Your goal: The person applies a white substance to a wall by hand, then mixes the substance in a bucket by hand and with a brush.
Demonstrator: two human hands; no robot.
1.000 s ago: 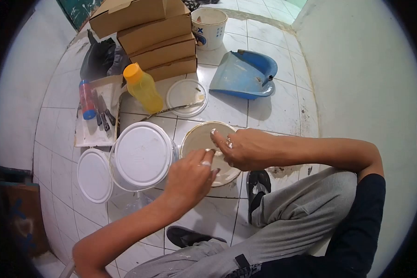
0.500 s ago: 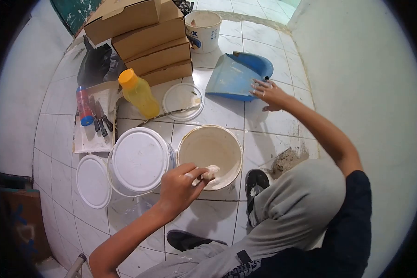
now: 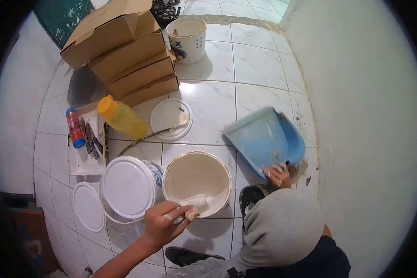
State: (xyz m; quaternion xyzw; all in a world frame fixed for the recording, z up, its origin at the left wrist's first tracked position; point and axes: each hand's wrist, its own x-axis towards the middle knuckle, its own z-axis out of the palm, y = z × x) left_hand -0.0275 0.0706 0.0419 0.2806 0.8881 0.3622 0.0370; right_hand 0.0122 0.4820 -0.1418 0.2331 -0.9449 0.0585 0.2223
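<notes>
My left hand [image 3: 164, 223], smeared with white, pinches a small whitish lump [image 3: 191, 213] at the near rim of a white bucket [image 3: 197, 173]. I cannot make out what the lump is. White residue coats the inside of this bucket. On the right, my right hand [image 3: 277, 176] has closed its fingers on the near edge of a blue dustpan [image 3: 264, 139], which is tilted and slightly blurred. My knee hides part of the right forearm. Left of the open bucket is a lidded white bucket [image 3: 129, 187].
A yellow bottle [image 3: 125, 120], a white lid [image 3: 164, 113] with a thin stick across it, and a tray [image 3: 85, 167] of scrapers lie beyond the buckets. Stacked cardboard boxes [image 3: 134, 69] and another bucket [image 3: 190, 44] stand farther back. A wall [image 3: 366, 116] runs along the right.
My right hand has taken hold of the blue dustpan and drawn it nearer and to the right, turning it. The left hand stays at the bucket with the whitish lump. The view has shifted.
</notes>
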